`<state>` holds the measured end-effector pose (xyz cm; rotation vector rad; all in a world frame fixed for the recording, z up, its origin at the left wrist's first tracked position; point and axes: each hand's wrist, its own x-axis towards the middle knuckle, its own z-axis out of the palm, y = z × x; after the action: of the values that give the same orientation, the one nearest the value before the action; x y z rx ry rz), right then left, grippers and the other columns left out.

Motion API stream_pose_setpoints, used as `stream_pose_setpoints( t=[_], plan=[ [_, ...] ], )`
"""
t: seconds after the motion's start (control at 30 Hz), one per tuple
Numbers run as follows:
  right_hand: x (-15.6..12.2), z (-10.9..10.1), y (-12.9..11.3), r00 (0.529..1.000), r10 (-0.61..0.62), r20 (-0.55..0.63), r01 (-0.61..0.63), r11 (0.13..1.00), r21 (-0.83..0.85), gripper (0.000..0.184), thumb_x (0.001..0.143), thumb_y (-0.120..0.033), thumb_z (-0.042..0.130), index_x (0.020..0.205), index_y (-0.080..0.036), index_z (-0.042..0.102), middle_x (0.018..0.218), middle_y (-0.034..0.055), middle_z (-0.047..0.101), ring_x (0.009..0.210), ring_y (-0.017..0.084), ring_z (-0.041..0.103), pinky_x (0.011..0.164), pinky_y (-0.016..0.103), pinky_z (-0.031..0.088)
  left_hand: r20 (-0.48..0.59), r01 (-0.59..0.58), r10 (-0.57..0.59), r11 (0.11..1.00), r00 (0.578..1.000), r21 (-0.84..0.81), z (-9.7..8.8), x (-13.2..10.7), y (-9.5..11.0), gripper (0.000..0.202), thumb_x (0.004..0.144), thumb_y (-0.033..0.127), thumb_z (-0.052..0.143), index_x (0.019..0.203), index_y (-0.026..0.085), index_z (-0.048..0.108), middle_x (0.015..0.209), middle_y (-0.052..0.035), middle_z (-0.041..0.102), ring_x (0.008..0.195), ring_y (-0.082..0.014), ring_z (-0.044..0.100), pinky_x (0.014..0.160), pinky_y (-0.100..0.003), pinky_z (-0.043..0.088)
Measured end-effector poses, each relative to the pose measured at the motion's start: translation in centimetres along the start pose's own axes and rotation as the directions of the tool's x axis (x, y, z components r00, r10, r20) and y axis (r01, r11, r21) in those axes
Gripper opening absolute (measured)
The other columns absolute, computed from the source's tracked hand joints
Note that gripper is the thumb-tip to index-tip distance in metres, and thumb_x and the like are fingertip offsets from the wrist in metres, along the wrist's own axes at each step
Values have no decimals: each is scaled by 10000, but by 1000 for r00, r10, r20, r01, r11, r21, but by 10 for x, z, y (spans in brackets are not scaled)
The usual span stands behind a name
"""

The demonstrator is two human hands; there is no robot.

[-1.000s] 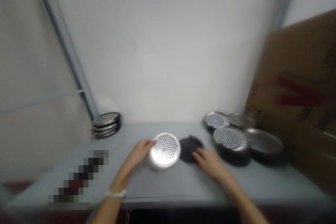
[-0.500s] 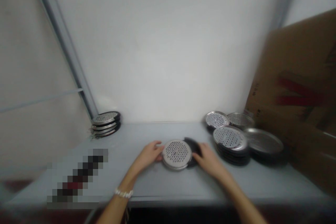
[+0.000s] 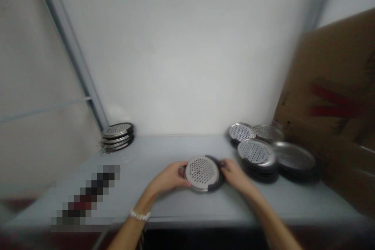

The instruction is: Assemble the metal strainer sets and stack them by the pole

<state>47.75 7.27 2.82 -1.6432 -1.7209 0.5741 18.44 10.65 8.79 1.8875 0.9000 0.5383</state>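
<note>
Between my hands, low over the grey table, is a round metal grater (image 3: 202, 172) with a perforated face and a black curved piece (image 3: 219, 177) along its right side. My left hand (image 3: 172, 177) grips the left edge, thumb towards the front and fingers partly hidden behind the rim. At the opposite side my right hand (image 3: 233, 172) is closed on the black edge. A white bracelet (image 3: 140, 215) circles my left wrist.
Several similar graters are stacked at the back left (image 3: 117, 137). To the right stand more stacks (image 3: 258, 160) and shallow metal discs (image 3: 294, 158). A large cardboard box (image 3: 328, 97) borders the right side. A pixelated patch (image 3: 84, 201) covers something on the left.
The metal disc and black piece, offset sideways before, now overlap almost fully. My left hand has moved right and closed around the left edge. My right hand remains at the black edge.
</note>
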Motion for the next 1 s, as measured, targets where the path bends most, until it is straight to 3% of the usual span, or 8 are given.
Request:
stream_pose_setpoints(
  t=[0.1,0.2,0.33,0.57,0.83,1.0],
  plan=[
    [-1,-4,-2,1000,10,21,-11,999,41,245,882,-151,507,1081,-152,650,1116,124,683,1086,253,644,1000,376,466,0,-41,41,999,999,31,1,2,-3,718,589,222,877,1283,184,699,1102,-45,776,916,-222,666,839,-311,531],
    [-3,-7,-6,998,24,54,-28,996,84,201,882,-169,501,1033,-169,633,1013,95,712,901,236,680,816,345,523,-3,-62,62,997,998,43,2,3,-3,734,572,244,905,1275,181,704,1109,-43,772,937,-232,663,871,-323,524],
    [-4,-8,-10,997,34,69,-43,992,121,162,877,-181,497,985,-183,617,901,63,713,734,212,661,659,311,503,-18,-71,72,995,997,65,5,3,1,737,556,295,924,1252,179,711,1065,-42,777,936,-246,665,869,-334,521],
    [-4,-5,-13,999,41,34,-45,991,127,105,851,-173,531,918,-197,608,907,48,706,730,196,641,652,290,472,-37,-74,77,994,996,78,16,10,-4,760,546,359,926,1243,151,704,1109,-81,775,944,-268,671,839,-335,511],
    [-3,-1,-13,1000,30,-1,-30,996,85,150,848,-119,509,915,-191,622,974,81,709,959,240,648,839,324,466,-73,-56,66,990,995,130,20,11,-1,668,596,321,889,1221,153,721,1050,-60,776,872,-244,663,767,-307,495],
    [1,6,-7,1000,28,-7,-28,997,69,172,849,-97,496,938,-180,618,1007,108,710,990,253,649,864,331,471,-102,-36,56,981,993,191,22,11,3,652,591,319,885,1206,167,733,1041,-53,779,906,-259,666,803,-321,488]
  ],
)
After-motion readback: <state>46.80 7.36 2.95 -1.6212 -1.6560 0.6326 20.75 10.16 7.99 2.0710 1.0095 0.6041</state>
